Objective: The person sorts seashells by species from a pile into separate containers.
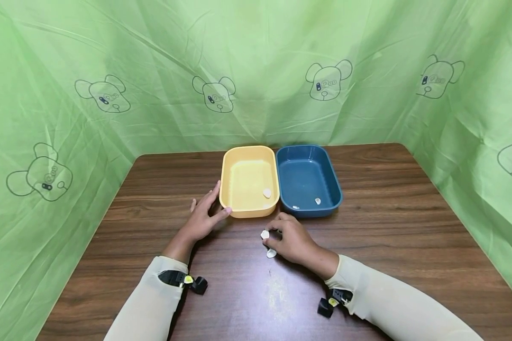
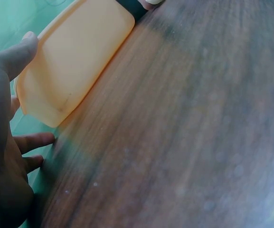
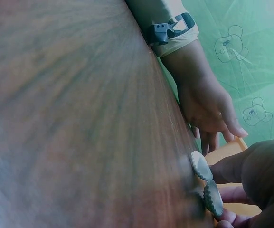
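Pinching small white shell (image 1: 264, 234) just before yellow plastic tray (image 1: 229, 189) with right hand (image 1: 293, 241) (second beside); left hand (image 1: 202, 219) flat against tray; three binned.

My left hand (image 1: 203, 217) lies flat on the brown table (image 1: 409, 227), touching the corner of the yellow tub (image 1: 239, 156). My right hand (image 1: 293, 241) has its fingers curled on a little white shell (image 1: 265, 234). Another shell (image 1: 271, 253) lies under my hand. The blue tub (image 1: 330, 173) sits right beside the yellow one. Both tubs hold small white shells.
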Demonstrator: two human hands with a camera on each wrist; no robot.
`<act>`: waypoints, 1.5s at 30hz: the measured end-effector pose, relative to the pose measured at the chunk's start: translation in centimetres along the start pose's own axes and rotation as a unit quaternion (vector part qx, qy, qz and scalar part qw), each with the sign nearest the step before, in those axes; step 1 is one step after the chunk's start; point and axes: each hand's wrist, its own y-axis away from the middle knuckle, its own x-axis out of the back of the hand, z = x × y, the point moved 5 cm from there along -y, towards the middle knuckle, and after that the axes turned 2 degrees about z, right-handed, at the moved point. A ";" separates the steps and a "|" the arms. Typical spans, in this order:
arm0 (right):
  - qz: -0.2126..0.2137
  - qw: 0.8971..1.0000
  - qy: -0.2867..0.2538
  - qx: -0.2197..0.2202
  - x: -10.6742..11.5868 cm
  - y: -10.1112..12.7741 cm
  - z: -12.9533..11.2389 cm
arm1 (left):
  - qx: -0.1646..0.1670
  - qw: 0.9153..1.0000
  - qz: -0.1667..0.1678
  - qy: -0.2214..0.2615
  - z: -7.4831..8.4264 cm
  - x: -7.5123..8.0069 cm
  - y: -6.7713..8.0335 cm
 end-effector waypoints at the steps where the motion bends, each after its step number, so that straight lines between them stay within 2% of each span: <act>1: 0.000 1.000 -0.002 0.000 0.0 0.0 0.0 | -0.001 1.000 0.001 0.002 0.0 0.0 0.0; 3: 0.001 1.000 -0.005 -0.001 0.0 0.0 0.0 | -0.006 1.000 0.005 -0.002 -0.4 -0.1 -0.1; 8: 0.001 1.000 -0.015 -0.007 -0.1 0.0 0.0 | -0.005 1.000 0.006 -0.002 0.4 0.1 0.1; 10: 0.002 1.000 -0.019 -0.008 0.0 0.0 0.0 | 0.001 1.000 0.001 -0.002 1.0 0.3 0.3; 18: 0.006 1.000 -0.026 -0.008 0.2 0.1 -0.2 | 0.021 0.999 -0.013 -0.023 1.4 0.4 0.3; 27: 0.014 0.998 -0.052 -0.016 0.5 0.3 -0.7 | -0.006 1.000 0.006 -0.006 0.7 0.1 0.3; 34: 0.025 0.998 -0.053 -0.015 0.8 0.5 -0.9 | 0.024 0.999 -0.013 -0.017 1.3 0.4 0.2; 45: 0.051 0.995 -0.082 0.004 1.3 0.7 -1.5 | 0.026 0.999 -0.017 -0.020 1.3 0.4 0.2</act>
